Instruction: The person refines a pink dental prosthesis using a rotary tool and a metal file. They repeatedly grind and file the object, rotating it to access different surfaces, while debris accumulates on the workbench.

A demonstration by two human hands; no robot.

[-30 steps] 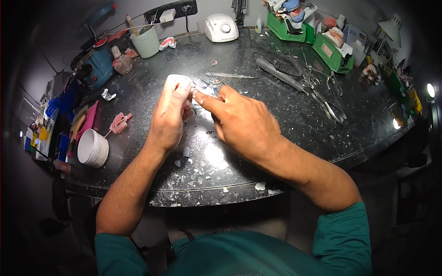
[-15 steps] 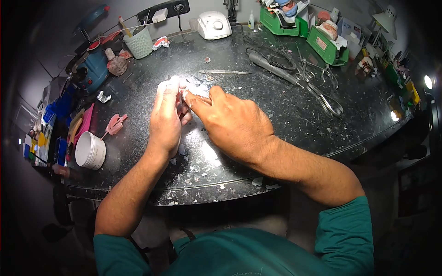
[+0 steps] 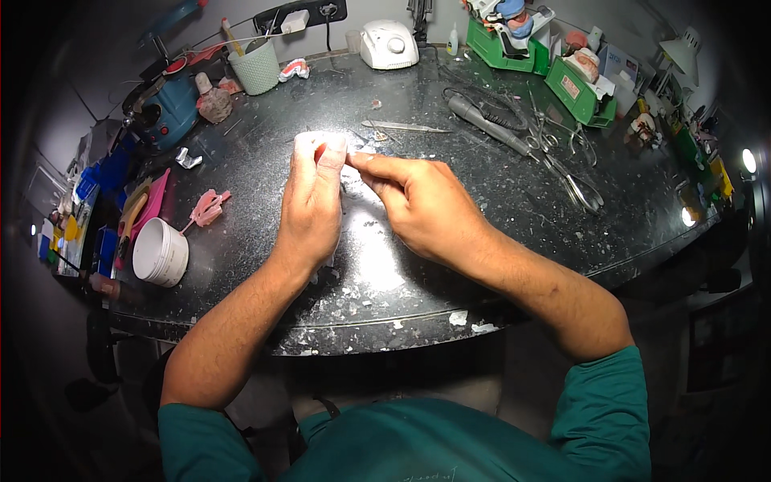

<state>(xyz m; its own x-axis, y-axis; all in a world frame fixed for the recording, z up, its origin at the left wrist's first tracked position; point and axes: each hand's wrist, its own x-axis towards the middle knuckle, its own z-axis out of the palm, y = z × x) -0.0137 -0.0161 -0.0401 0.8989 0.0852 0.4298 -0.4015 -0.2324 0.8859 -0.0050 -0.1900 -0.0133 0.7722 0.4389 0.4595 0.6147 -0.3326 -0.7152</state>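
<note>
Over the middle of the dark worktop, my left hand is closed, fingers curled up toward the bright light. What it holds is washed out by glare and hidden behind the fingers; only a reddish patch shows between them. My right hand meets it from the right, index finger and thumb drawn together at the left fingertips. Whatever lies in that pinch is too small and hidden to name. Just beyond the hands lies a thin metal hand instrument, with small scraps near it.
A white tub and a pink piece lie left. Rotary handpiece and metal pliers lie right. Behind stand a pale cup of tools, a white control unit and green bins. White flakes dot the front edge.
My right hand has drawn back a little to the right, its index finger now straighter. My left hand has turned more upright. The whole view has shifted slightly.
</note>
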